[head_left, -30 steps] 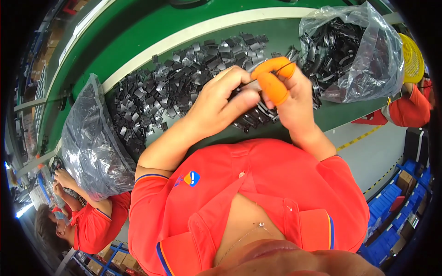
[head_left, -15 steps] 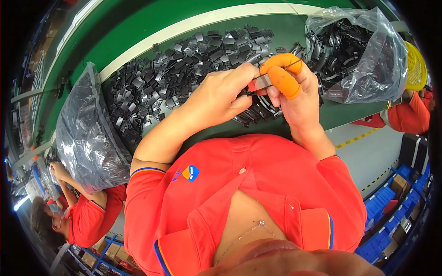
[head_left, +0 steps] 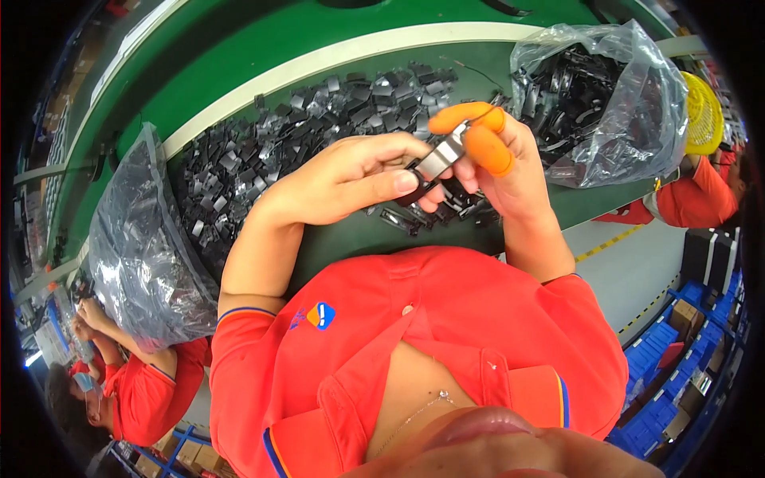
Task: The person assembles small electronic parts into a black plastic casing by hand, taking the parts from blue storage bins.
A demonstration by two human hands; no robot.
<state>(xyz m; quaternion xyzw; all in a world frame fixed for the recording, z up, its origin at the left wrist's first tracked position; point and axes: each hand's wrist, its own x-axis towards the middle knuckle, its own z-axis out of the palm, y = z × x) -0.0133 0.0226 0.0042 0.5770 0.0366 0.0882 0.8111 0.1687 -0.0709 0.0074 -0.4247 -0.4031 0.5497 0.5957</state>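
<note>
My left hand (head_left: 351,179) is closed, thumb on top, around a small black curved part (head_left: 417,188). From that part a shiny silver metal piece (head_left: 440,159) slants up towards my right hand (head_left: 510,155). The right hand's thumb and forefinger wear orange finger cots and close around the upper end of the silver piece. Whether the silver piece is joined to the black part cannot be made out. Under both hands lies a pile of black curved parts (head_left: 406,219). Beyond the left forearm, a broad heap of small black flat pieces (head_left: 319,119) covers the green tabletop.
On the right an open clear plastic bag (head_left: 637,119) holds many black curved parts, with a yellow basket (head_left: 703,115) beside it. A grey plastic bag (head_left: 147,247) hangs at the left table edge. Co-workers in red sit at the left (head_left: 159,398) and right (head_left: 701,195).
The hands have turned the held parts, baring the silver piece and the black part. A red spot between the fingers no longer shows. My left thumb now lies over the black part.
</note>
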